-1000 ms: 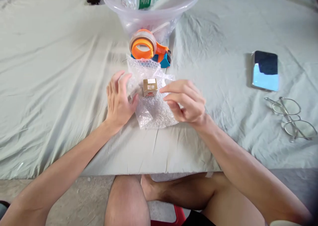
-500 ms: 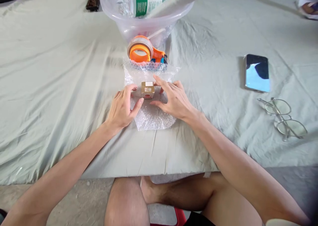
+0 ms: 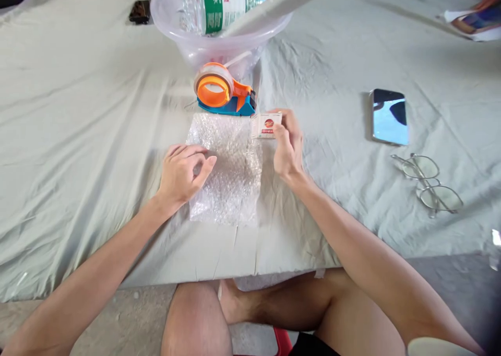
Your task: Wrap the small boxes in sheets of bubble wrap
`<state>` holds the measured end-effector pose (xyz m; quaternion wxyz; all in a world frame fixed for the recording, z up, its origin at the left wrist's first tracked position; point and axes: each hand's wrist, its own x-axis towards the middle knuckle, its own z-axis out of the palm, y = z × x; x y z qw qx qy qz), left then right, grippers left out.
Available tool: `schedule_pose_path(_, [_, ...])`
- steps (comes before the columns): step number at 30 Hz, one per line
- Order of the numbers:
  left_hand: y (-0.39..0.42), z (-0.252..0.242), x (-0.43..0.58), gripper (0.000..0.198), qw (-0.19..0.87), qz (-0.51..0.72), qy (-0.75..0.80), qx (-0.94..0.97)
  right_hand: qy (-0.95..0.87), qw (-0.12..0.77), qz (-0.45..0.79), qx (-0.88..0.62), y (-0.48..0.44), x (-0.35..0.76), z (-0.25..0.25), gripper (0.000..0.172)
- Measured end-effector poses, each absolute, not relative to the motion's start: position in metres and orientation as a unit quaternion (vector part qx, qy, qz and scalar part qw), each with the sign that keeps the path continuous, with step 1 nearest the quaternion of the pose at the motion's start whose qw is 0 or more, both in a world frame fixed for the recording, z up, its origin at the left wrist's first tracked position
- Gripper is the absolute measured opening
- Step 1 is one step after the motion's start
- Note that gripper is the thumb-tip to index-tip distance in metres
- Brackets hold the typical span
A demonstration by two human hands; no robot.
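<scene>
Between the thumb and fingers of my right hand (image 3: 288, 146) is a small box (image 3: 267, 125), its white side with a red emblem facing me. It is held at the right edge of a sheet of bubble wrap (image 3: 230, 189). On the left edge of that wrap rests my left hand (image 3: 183, 170), fingers bent and thumb apart, with nothing held. Just beyond the wrap stands an orange and blue tape dispenser (image 3: 225, 90) with a roll of clear tape.
A translucent plastic basin (image 3: 219, 45) behind the dispenser holds a large water bottle (image 3: 213, 9) and a pale roll or tube (image 3: 285, 3). To the right lie a phone (image 3: 389, 118) and folded-out glasses (image 3: 438, 194). A small black object (image 3: 140, 12) sits back left.
My right hand has gripped the small box and moved it right, off the middle of the wrap. The bubble wrap now lies flatter. My left hand has drawn slightly left and its fingers have curled.
</scene>
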<state>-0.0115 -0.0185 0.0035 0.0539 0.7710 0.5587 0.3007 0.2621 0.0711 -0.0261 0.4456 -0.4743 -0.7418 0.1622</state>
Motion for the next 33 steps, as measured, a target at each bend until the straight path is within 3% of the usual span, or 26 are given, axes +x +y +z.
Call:
schedule_pose_path(4, [-0.016, 0.004, -0.014, 0.021, 0.036, 0.272, 0.566, 0.777, -0.651, 0.432, 0.177, -0.598, 0.092, 0.277, -0.037, 0.053])
schedule_pose_path(7, [-0.017, 0.008, -0.017, 0.052, 0.046, 0.206, 0.517, 0.830, -0.660, 0.402, 0.125, -0.623, 0.100, 0.283, -0.044, 0.054])
schedule_pose_path(9, [-0.017, 0.011, -0.020, 0.061, 0.063, 0.164, 0.489, 0.854, -0.661, 0.429, 0.077, -0.611, 0.102, 0.284, -0.047, 0.049])
schedule_pose_path(13, [-0.015, 0.015, -0.026, 0.064, 0.106, 0.126, 0.497, 0.852, -0.662, 0.465, 0.053, -0.585, 0.094, 0.278, -0.038, 0.040])
schedule_pose_path(18, [-0.006, 0.015, -0.034, 0.051, 0.155, 0.196, 0.514, 0.820, -0.746, 0.467, 0.031, -0.474, 0.067, 0.268, -0.012, 0.050])
schedule_pose_path(20, [-0.002, 0.016, -0.039, 0.049, 0.173, 0.235, 0.514, 0.806, -0.816, 0.431, 0.051, -0.382, 0.059, 0.266, -0.005, 0.052])
schedule_pose_path(22, [0.001, 0.017, -0.043, 0.051, 0.210, 0.267, 0.518, 0.785, -0.882, 0.338, 0.094, -0.315, 0.056, 0.264, -0.004, 0.052])
schedule_pose_path(26, [0.005, 0.018, -0.049, 0.072, 0.254, 0.303, 0.514, 0.761, -0.916, 0.186, 0.148, -0.322, 0.057, 0.260, -0.008, 0.054])
schedule_pose_path(33, [0.010, 0.011, -0.057, 0.070, 0.108, 0.153, 0.475, 0.860, -0.914, 0.178, 0.152, -0.332, 0.059, 0.264, -0.011, 0.057])
